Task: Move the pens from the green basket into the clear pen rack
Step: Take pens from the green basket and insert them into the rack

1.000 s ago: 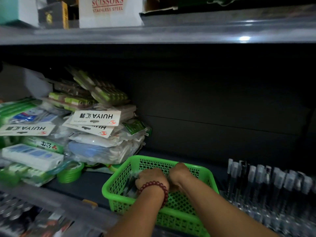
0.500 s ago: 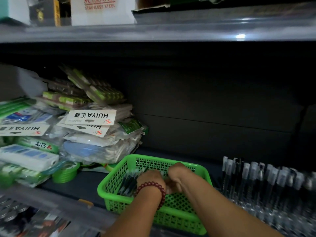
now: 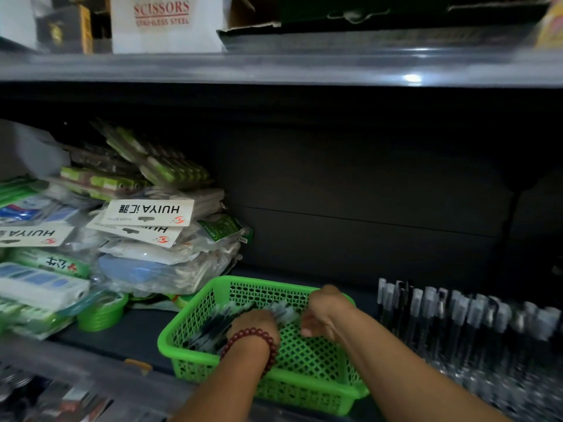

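A dark shelf bay (image 3: 365,184) fills the frame, with a grey shelf edge (image 3: 274,68) across the top and a white SCISSORS box (image 3: 164,22) on it at the upper left. A heap of plastic-wrapped stationery packets (image 3: 158,257), some with upside-down HUIYA cards, takes up the left side. At the lower right stands the clear pen rack (image 3: 487,376), blurred, with a row of upright capped pens (image 3: 426,312) in it. The green basket (image 3: 304,388) sits at the lower centre, between the heap and the rack, close to the rack. Both forearms reach in from the bottom edge. The right hand (image 3: 327,312) is over the basket's far right corner, fingers curled downward; I cannot tell whether they hold anything. The left hand (image 3: 254,325), with a red bead bracelet (image 3: 243,336) on the wrist, curls over a bundle of dark pens (image 3: 210,330) lying slantwise in the basket's left half. A small green round tub (image 3: 102,315) stands left of the basket.
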